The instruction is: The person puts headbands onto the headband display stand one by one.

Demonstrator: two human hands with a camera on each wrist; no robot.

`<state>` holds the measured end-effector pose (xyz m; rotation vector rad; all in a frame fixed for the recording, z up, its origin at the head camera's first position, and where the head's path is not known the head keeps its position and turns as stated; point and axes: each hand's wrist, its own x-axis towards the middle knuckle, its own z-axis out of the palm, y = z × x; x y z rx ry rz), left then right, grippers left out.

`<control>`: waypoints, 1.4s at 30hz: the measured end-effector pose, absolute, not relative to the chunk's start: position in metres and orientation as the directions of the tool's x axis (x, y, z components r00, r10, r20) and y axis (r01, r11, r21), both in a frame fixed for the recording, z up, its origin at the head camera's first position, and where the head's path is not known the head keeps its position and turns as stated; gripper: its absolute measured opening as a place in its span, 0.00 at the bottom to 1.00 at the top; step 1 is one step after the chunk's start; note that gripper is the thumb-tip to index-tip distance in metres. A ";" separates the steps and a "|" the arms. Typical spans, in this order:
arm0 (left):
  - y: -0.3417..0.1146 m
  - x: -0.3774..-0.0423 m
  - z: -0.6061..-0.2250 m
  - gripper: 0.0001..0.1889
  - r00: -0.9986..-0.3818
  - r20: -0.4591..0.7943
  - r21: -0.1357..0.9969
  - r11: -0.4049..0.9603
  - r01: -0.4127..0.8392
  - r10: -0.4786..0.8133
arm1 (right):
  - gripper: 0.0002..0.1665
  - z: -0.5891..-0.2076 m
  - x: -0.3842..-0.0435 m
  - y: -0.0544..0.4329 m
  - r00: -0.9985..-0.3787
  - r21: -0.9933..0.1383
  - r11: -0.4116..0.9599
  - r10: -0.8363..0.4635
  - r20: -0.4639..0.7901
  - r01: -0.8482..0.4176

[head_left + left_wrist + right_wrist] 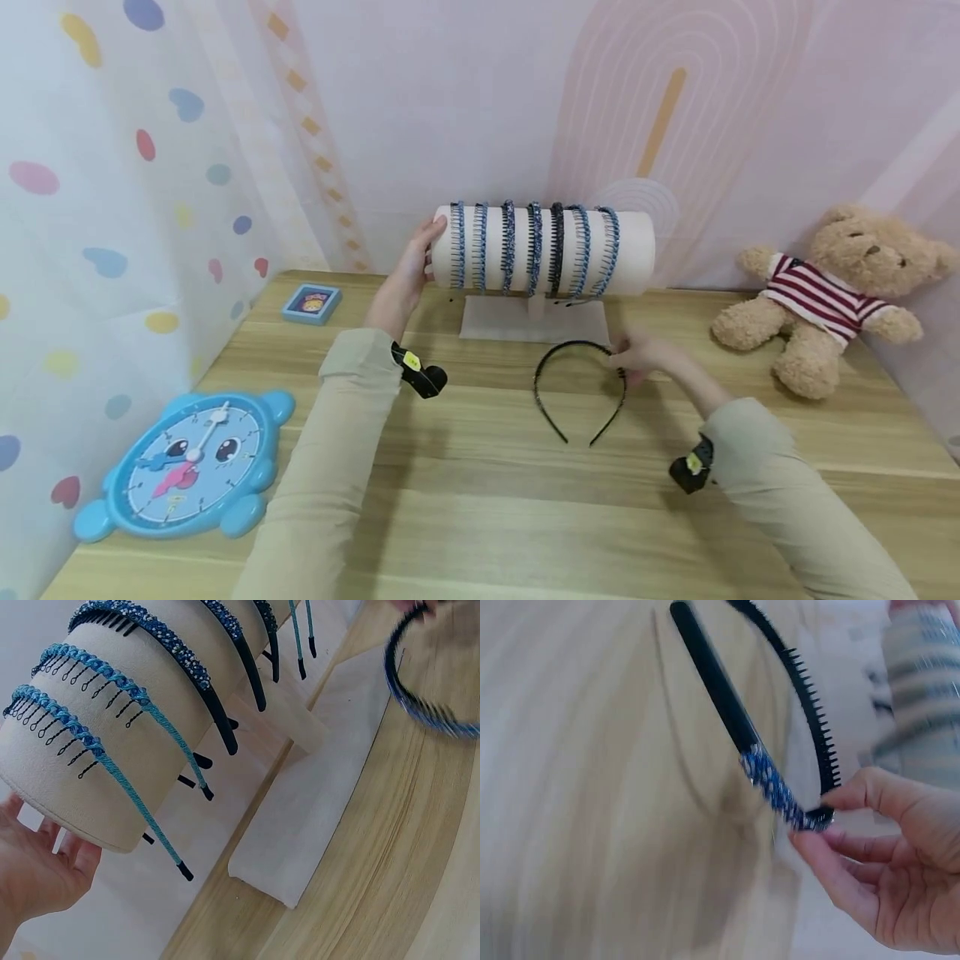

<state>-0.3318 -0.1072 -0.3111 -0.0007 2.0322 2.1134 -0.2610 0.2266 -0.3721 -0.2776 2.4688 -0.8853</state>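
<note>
A cream padded roll point(633, 250) on a flat-based stand carries several blue and dark headbands side by side. My left hand point(407, 271) holds the roll at its left end, fingers against the end rim point(56, 825). To the front right of the stand, my right hand point(641, 354) pinches a black headband point(537, 385) by its side, with the two tips pointing toward me. Close up in the right wrist view, thumb and fingers grip the headband point(769, 780) where blue glitter covers it; small comb teeth line its inner edge.
A blue animal-shaped toy clock point(195, 462) lies at the left of the wooden table point(480, 533). Behind it is a small blue square box point(311, 304). A teddy bear point(817, 292) in a striped shirt sits at the back right. A patterned curtain point(450, 100) hangs behind.
</note>
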 end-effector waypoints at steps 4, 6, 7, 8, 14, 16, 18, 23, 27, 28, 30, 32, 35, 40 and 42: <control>-0.108 -0.332 -0.310 0.33 -0.978 -0.149 0.988 -0.021 -0.153 0.149 | 0.27 -0.365 -0.262 0.266 -0.848 -0.748 0.656 -0.339 -0.408 0.098; -0.107 -0.332 -0.309 0.33 -0.978 -0.146 0.988 -0.024 -0.151 0.149 | 0.31 -0.347 -0.252 0.273 -0.860 -0.755 0.636 -0.284 -0.425 0.162; -0.107 -0.332 -0.310 0.33 -0.978 -0.146 0.988 -0.025 -0.151 0.151 | 0.31 -0.342 -0.249 0.277 -0.861 -0.774 0.607 -0.282 -0.422 0.181; -0.107 -0.331 -0.310 0.33 -0.977 -0.147 0.988 -0.027 -0.153 0.153 | 0.31 -0.337 -0.246 0.281 -0.867 -0.784 0.588 -0.268 -0.419 0.198; -0.107 -0.330 -0.312 0.32 -0.978 -0.142 0.988 -0.032 -0.148 0.153 | 0.22 -0.318 -0.233 0.286 -0.915 -0.857 0.434 -0.152 -0.373 0.278; -0.108 -0.330 -0.311 0.32 -0.979 -0.138 0.989 -0.028 -0.144 0.152 | 0.17 -0.312 -0.231 0.282 -0.951 -0.888 0.393 -0.087 -0.296 0.240; -0.108 -0.330 -0.311 0.32 -0.979 -0.136 0.990 -0.025 -0.142 0.152 | 0.15 -0.306 -0.228 0.276 -0.982 -0.905 0.388 0.001 -0.188 0.174; -0.108 -0.330 -0.312 0.31 -0.979 -0.135 0.990 -0.031 -0.141 0.156 | 0.18 -0.293 -0.228 0.257 -0.978 -0.874 0.486 0.176 0.109 -0.010; -0.108 -0.330 -0.312 0.30 -0.980 -0.126 0.991 -0.035 -0.133 0.155 | 0.19 -0.288 -0.232 0.241 -0.944 -0.811 0.575 0.196 0.265 -0.108; -0.108 -0.330 -0.313 0.30 -0.980 -0.124 0.991 -0.033 -0.131 0.156 | 0.19 -0.288 -0.233 0.237 -0.936 -0.791 0.599 0.193 0.296 -0.127; -0.107 -0.329 -0.313 0.30 -0.980 -0.123 0.991 -0.036 -0.130 0.155 | 0.18 -0.287 -0.235 0.230 -0.923 -0.754 0.638 0.178 0.342 -0.157; -0.107 -0.329 -0.314 0.31 -0.980 -0.125 0.991 -0.036 -0.132 0.155 | 0.17 -0.288 -0.236 0.225 -0.907 -0.704 0.685 0.154 0.392 -0.188; -0.106 -0.328 -0.314 0.31 -0.979 -0.132 0.989 -0.041 -0.140 0.154 | 0.16 -0.290 -0.238 0.222 -0.893 -0.634 0.742 0.110 0.435 -0.218; -0.106 -0.329 -0.312 0.32 -0.978 -0.135 0.989 -0.034 -0.142 0.160 | 0.29 -0.286 -0.244 0.228 -0.927 -0.634 0.744 0.054 0.370 -0.209; -0.107 -0.329 -0.312 0.32 -0.978 -0.138 0.989 -0.030 -0.144 0.159 | 0.40 -0.283 -0.247 0.233 -0.948 -0.634 0.744 0.002 0.319 -0.211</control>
